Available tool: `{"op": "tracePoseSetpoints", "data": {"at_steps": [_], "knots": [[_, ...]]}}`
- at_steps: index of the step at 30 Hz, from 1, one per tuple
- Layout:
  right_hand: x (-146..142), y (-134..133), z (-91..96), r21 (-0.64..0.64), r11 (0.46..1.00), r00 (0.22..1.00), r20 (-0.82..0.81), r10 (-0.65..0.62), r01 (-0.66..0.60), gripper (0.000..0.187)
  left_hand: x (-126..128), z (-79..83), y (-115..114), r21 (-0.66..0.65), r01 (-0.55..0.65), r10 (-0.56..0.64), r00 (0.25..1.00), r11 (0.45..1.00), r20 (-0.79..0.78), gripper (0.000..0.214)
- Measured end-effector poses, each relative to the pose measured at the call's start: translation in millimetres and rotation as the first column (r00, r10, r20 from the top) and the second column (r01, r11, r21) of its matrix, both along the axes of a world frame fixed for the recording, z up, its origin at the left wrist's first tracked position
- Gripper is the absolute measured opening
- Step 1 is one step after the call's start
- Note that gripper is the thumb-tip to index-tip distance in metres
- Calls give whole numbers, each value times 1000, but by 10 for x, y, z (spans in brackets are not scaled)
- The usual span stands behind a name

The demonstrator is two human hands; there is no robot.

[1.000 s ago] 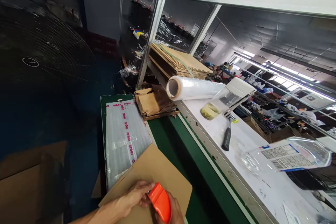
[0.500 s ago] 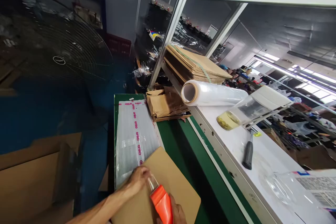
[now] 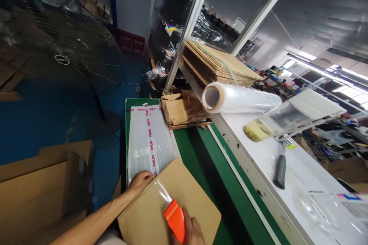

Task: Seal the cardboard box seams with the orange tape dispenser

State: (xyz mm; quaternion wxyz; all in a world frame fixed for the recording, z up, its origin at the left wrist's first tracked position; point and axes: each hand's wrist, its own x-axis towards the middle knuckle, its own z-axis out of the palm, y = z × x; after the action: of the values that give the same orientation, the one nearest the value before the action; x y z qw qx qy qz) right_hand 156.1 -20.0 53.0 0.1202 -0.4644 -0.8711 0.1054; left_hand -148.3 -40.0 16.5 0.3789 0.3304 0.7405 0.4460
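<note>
A flat brown cardboard piece (image 3: 184, 195) lies on the green table at the bottom of the view. My right hand (image 3: 191, 231) grips an orange tape dispenser (image 3: 174, 220) resting on the cardboard. A strip of clear tape (image 3: 161, 191) runs from the dispenser up to the cardboard's far left edge. My left hand (image 3: 139, 182) presses its fingers on that edge where the tape ends. Just beyond lies a white foam-wrapped packet with pink lettering (image 3: 148, 139).
A stretch-film roll (image 3: 238, 98), a stack of flat cartons (image 3: 215, 65), a lidded clear container (image 3: 287, 116) and a black-handled hammer (image 3: 280, 166) lie on the white bench to the right. Crumpled brown paper (image 3: 181, 109) sits further along the table. An open carton (image 3: 40, 183) and a fan (image 3: 66, 46) stand left.
My left hand slid toward the cardboard's far left edge while the dispenser drew back toward me, leaving a longer strip of tape. The camera view shifted left and down.
</note>
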Motion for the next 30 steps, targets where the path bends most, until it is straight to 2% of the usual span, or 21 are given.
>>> {"op": "tracePoseSetpoints", "data": {"at_steps": [2,4,5,7,9,10,12,14,16,19,22,27,30], "knots": [[-42,4,71,-48,999,1000,28,-10,11,66,-79,-13,-13,-48,0,-4,997,999,-74,62],[-90,13,172,-75,997,998,49,-28,31,64,-164,2,-37,-109,-7,-9,989,994,-145,76],[-115,19,225,-82,996,998,54,-35,40,65,-190,20,-59,-100,4,-25,976,995,-216,78],[-163,33,331,-90,996,998,59,-24,29,69,-187,70,-128,18,103,-85,897,994,-434,62],[-200,43,435,-95,995,996,89,26,-18,70,-109,122,-224,143,317,-139,719,938,-681,47],[-211,47,487,-99,994,992,113,55,-44,70,-53,141,-273,148,444,-175,606,884,-776,48],[-203,52,595,-113,990,980,168,104,-86,75,55,155,-349,47,645,-270,385,763,-883,60],[-135,61,697,-135,985,968,215,132,-104,77,118,138,-379,-88,725,-334,203,683,-921,79],[14,76,780,-172,978,957,246,156,-115,76,124,100,-363,-158,720,-329,102,675,-939,89],[376,94,856,-237,968,946,285,155,-87,71,80,49,-303,-156,697,-252,36,700,-967,90],[808,81,881,-308,951,942,309,131,-31,68,47,53,-267,-132,705,-194,8,697,-981,90],[1424,15,806,-358,932,943,326,72,53,86,59,187,-234,-139,728,-155,-45,671,-987,90],[1690,-5,734,-351,933,930,363,55,82,76,67,255,-191,-143,735,-110,-94,663,-989,92]]}}
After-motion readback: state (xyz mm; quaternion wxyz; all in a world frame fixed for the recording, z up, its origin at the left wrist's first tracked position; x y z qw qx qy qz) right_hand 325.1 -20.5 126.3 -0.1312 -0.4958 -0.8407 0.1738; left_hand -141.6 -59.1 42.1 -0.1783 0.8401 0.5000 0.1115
